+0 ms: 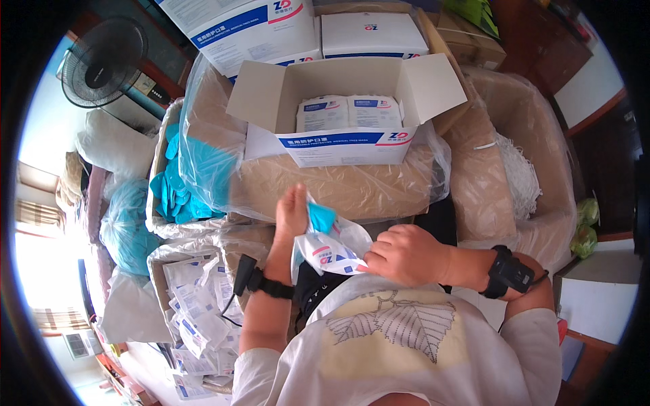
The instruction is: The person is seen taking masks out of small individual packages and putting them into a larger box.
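Note:
In front of my chest I hold a white and clear plastic face mask packet [326,254] with blue and pink print. A folded blue face mask [321,218] shows at its upper end, beside my left hand [292,211]. That hand is closed at the packet's left side; its fingertips are partly hidden. My right hand [406,254] pinches the packet's lower right corner between thumb and fingers. Beyond my hands stands an open white carton [345,157] with its flaps spread. Two stacks of flat packets [323,115] lie inside it.
Plastic-lined boxes surround me. At the left one holds loose blue masks [177,183], and below it another holds loose packets [196,291]. White ear-loop cords [518,176] fill part of the right-hand box. Closed cartons [369,34] stand behind, with a fan [101,64] at the far left.

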Demonstrator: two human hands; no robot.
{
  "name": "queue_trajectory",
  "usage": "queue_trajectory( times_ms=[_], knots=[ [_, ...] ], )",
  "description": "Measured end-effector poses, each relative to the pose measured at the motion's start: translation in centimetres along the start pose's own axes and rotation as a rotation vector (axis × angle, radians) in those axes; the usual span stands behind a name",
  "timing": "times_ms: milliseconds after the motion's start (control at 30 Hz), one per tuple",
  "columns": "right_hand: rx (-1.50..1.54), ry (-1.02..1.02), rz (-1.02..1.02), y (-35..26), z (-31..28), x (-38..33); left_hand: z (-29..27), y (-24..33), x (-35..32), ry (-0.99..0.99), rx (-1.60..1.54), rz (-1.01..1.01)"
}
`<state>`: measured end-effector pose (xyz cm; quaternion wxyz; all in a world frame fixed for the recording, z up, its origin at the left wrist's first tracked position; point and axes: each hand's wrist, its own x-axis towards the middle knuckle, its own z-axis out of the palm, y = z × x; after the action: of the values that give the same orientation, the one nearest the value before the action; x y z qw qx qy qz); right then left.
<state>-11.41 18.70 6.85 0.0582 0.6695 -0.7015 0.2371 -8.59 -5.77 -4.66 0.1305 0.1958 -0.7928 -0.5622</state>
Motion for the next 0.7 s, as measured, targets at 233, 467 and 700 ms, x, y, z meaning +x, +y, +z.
queue_trajectory(
  times_ms=[233, 467, 700],
  knots=[
    [0.148, -0.07, 0.386, 0.7, 0.3, -2.1, -1.6, 3.7, 2.6, 0.265, 0.144, 0.302],
    [0.377, 0.166, 0.56, 3.7, -4.4, 3.6, -2.5, 7.2, 0.3, 0.138, 0.286, 0.578],
    [0.39, -0.129, 0.526, 4.2, 1.0, 5.7, -3.7, 7.7, -1.1, 0.151, 0.301, 0.64]
  ],
)
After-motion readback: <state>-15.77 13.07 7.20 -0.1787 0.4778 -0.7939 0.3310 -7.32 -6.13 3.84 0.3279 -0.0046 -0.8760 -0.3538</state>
